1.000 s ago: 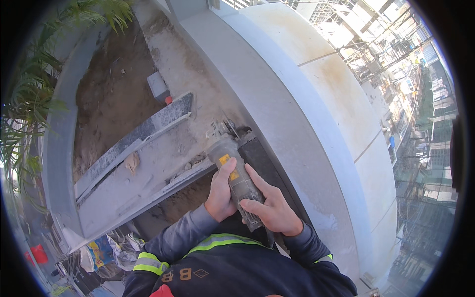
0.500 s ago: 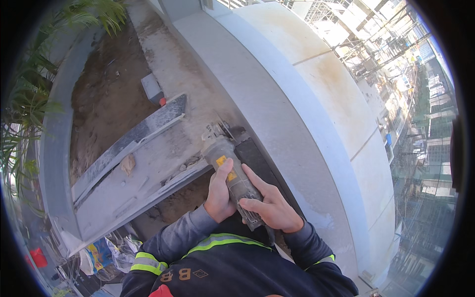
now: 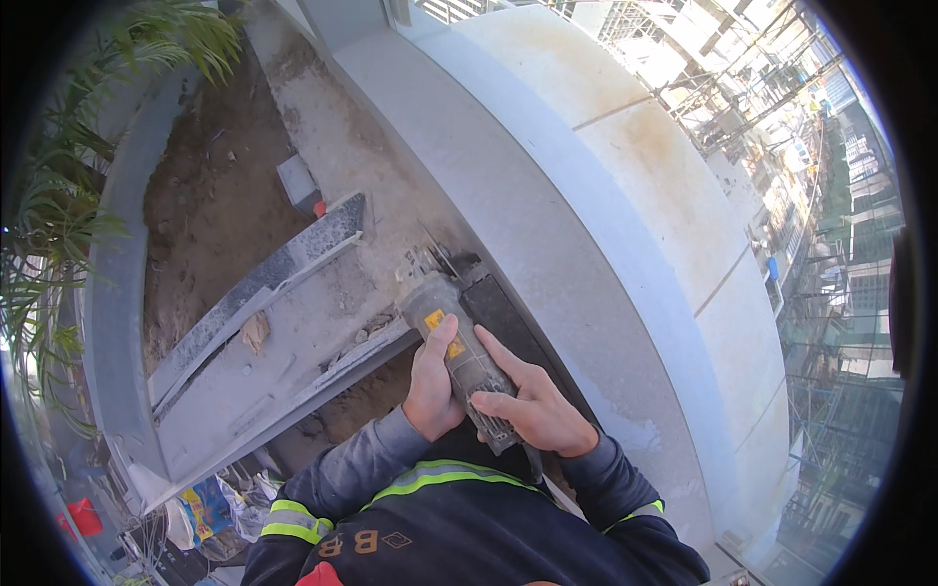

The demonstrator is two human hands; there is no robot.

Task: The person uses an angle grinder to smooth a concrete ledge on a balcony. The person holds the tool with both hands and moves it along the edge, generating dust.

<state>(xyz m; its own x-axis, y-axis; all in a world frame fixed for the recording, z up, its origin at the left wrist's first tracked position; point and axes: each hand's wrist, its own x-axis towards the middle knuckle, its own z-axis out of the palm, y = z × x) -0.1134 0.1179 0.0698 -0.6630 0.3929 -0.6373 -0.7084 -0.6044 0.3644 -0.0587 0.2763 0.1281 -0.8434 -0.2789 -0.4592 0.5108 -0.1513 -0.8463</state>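
Note:
Both my hands are wrapped round a dusty grey angle grinder (image 3: 451, 330) with yellow labels on its body. My left hand (image 3: 433, 381) grips its left side, thumb lying along the top. Closed round the rear of the body, my right hand (image 3: 535, 398) has its forefinger stretched along the side. The grinder's head and thin disc (image 3: 442, 256) point away from me, at the dusty corner beside the low wall. Whether the disc touches the stone there I cannot tell. Just right of the head lies a dark slab (image 3: 500, 311) along the wall's foot.
A pale curved parapet (image 3: 586, 264) runs along the right, with scaffolding beyond and far below. At left, a dark stone strip (image 3: 264, 278) crosses a dusty ledge, near a grey block (image 3: 296, 183) and a stone chip (image 3: 255, 333). Bare soil (image 3: 210, 205) and palm leaves (image 3: 59, 195) lie further left.
The view has shifted slightly. My hands keep the same grip on the grinder, which stays in nearly the same place.

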